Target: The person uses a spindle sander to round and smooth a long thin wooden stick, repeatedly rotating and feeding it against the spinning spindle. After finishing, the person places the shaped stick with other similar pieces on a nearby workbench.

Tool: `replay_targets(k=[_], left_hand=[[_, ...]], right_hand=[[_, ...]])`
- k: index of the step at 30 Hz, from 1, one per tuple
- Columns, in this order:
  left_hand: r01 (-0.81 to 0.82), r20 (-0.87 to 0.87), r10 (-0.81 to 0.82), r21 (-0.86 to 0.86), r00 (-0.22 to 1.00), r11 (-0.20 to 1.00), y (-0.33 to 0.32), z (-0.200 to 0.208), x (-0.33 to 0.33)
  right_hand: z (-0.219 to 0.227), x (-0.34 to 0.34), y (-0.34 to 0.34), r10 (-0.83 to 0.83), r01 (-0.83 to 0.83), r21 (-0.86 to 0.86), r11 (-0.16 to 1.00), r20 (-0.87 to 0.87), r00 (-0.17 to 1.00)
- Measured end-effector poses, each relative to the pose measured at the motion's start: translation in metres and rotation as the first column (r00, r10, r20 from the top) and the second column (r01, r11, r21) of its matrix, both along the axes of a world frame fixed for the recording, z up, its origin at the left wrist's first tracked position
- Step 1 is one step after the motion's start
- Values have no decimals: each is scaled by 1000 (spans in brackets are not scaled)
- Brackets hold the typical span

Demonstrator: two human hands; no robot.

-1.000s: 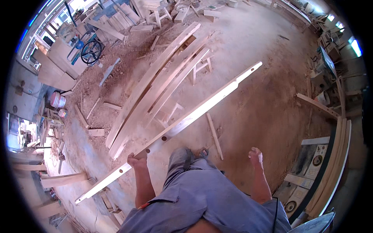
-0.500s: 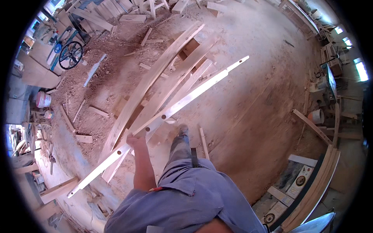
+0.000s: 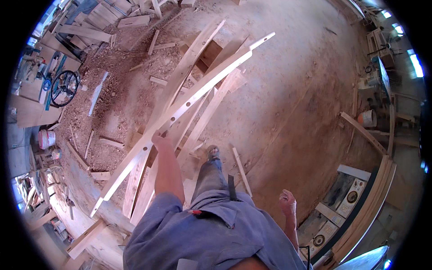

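Down low at 5 o'clock, the right hand (image 3: 287,202) hangs by the person's side. Its fingers are loosely curled and it holds nothing.

A bit farther out, near the middle and toward 9 o'clock, the left hand (image 3: 160,139) is closed around a long pale wooden board (image 3: 189,103). The arm is stretched out in front. The hand grips the board a good way down from its middle, nearer the low end.

The board runs from 7 o'clock up to 1 o'clock, over the floor. It has small holes along it and a thinner tip at the far end. It looks stiff and hard, and it does not bend. It looks too long to balance with one hand, so the far end may dip or swing. A hold near the middle, or two hands, would keep it steadier. The edges may be rough.

Under it lies a pile of long planks (image 3: 180,81) on the dusty floor (image 3: 288,90). Far off at 10 o'clock stands a black wheel (image 3: 64,87), and a bucket (image 3: 368,118) sits at 3 o'clock.
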State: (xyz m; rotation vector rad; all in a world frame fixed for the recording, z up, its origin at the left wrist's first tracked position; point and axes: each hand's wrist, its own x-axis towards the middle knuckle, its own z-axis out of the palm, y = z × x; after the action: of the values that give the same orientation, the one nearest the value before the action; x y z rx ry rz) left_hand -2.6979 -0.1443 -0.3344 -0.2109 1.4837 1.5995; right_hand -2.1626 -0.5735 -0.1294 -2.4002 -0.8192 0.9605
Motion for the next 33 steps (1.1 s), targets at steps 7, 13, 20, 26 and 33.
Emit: replay_targets(k=[7, 13, 20, 26, 33], left_hand=[[771, -474, -735, -165, 485, 615, -26, 10, 7], [852, -277, -888, -283, 367, 440, -70, 19, 35], [905, -90, -996, -422, 23, 59, -154, 47, 94], [820, -20, -936, -488, -352, -298, -215, 71, 155], [670, -76, -785, -575, -615, -470, -214, 105, 183]], right_hand=[[-49, -40, -104, -83, 72, -347, 935, -16, 996], [-95, -93, -223, -129, 127, -243, 962, 6, 992], [-66, -122, -218, -568, 539, -235, 809, -75, 819], [-107, -173, -331, -695, 683, -188, 706, 3, 719], [-153, -237, -422, -849, 815, -269, 514, -23, 528]])
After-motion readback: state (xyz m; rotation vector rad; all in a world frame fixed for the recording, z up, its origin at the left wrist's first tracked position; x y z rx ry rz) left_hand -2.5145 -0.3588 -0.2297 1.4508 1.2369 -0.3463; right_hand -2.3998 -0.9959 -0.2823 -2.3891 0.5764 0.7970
